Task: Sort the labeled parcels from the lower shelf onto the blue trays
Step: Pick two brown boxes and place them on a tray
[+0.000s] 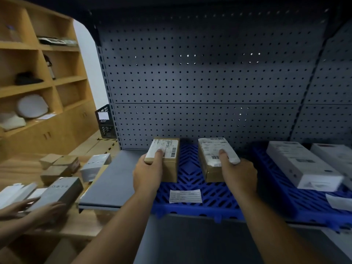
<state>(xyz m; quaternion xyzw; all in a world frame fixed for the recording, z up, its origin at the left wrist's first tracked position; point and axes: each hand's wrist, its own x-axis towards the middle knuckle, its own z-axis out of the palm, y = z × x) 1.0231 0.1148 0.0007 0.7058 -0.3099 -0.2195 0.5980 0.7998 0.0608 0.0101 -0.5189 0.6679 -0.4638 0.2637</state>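
My left hand [147, 173] grips a brown labeled parcel [169, 159] by its near end, thumb on the white label. Beside it, my right hand [238, 173] grips a second brown labeled parcel [214, 161] the same way. Both parcels are over the middle blue tray [190, 189], which carries a white paper tag [185, 196] near its front edge; I cannot tell whether they rest on it. A second blue tray [285, 191] to the right holds a long white box [302, 164] and part of another white box [333, 155].
The grey shelf [116, 180] left of the trays backs onto a grey pegboard [209, 82]. At the left, another person's hands [38, 208] handle a dark grey box [61, 191] on a wooden table with several small boxes. A wooden cabinet [38, 73] stands behind.
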